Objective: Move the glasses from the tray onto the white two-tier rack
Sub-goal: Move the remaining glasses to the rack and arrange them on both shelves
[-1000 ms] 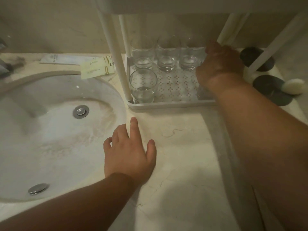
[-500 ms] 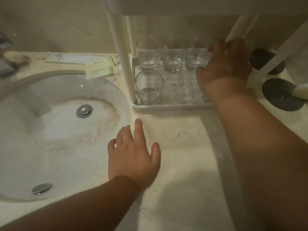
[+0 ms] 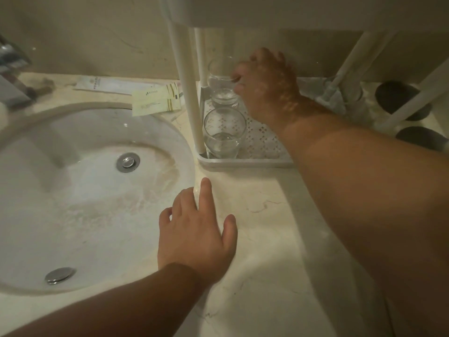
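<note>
Right hand [image 3: 268, 86]: fingers reach over a back-row glass [image 3: 220, 74] on the rack's lower tier, one fingertip at or hooked over its rim. Whether the grip is fully closed on it I cannot tell; the back of the hand hides the rest. The glass appears to sit above a second glass [image 3: 224, 98] directly in front of or beneath it (stacked, or merely lined up in view? not clear).

Left hand [image 3: 196, 229]: fingers loosely spread, palm down, holding nothing, resting at the edge of the counter [image 3: 267, 239] where it meets the sink basin [image 3: 80, 190].

A third glass [image 3: 224, 133] stands upright at the front left corner of the perforated lower tier [image 3: 262, 142], just beside the white post [image 3: 188, 93]. The upper tier [image 3: 291, 10] overhangs all of it.

Step in hand, as judged: settling or adjusting a glass on the lower tier, near the back wall. No loaded tray is in view, so how many remain cannot be said.

Next move calls for care: the right hand must leave without knocking the neighbouring glasses, and clear the post and upper shelf on the way out. Glass on glass is the risk.

Paper sachets [image 3: 158, 100] lie behind the basin, apart from the work.
</note>
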Tool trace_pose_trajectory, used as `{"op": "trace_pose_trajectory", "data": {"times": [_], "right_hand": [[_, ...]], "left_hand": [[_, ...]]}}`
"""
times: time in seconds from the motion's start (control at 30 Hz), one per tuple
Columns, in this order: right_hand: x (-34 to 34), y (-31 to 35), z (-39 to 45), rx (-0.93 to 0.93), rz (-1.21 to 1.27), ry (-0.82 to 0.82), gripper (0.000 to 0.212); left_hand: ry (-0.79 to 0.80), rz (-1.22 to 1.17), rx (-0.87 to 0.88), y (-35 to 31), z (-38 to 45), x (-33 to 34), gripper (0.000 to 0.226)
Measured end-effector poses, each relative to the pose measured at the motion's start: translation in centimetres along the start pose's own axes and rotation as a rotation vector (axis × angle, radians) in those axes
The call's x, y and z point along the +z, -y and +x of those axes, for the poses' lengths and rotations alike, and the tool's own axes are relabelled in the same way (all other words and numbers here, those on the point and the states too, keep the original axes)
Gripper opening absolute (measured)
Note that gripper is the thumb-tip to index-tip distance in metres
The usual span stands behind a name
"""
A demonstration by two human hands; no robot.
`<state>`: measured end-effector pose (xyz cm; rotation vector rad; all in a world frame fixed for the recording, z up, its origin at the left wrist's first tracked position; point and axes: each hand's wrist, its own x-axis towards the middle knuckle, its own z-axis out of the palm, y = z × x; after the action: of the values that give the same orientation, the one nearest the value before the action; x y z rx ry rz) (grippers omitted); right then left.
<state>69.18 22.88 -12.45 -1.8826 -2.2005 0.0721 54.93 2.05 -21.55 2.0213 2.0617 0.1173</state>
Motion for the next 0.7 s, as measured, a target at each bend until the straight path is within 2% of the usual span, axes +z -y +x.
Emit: {"op": "trace_pose_trajectory", "data": {"times": [0.2, 0.33, 0.47, 0.7], "right_hand": [[-0.2, 0.2, 0.0, 0.004, 0.062, 0.007, 0.013], [0.0, 0.2, -0.5, -0.086, 0.016, -0.049, 0.01], [-0.2, 0.0, -1.1, -0.143, -0.004, -0.036, 0.019], [-0.4, -0.5, -2.6, -0.108, -0.011, -0.01, 0.014]], "left_hand": [[0.001, 0.008, -0.003, -0.2, 0.0, -0.1, 0.076], [0.0, 0.007, 0.001, -0.1, 0.0, -0.2, 0.075], [-0.006, 0.004, 0.0, -0.2, 0.0, -0.2, 0.075], [-0.002, 0.007, -0.003, -0.2, 0.0, -0.3, 0.075]]}}
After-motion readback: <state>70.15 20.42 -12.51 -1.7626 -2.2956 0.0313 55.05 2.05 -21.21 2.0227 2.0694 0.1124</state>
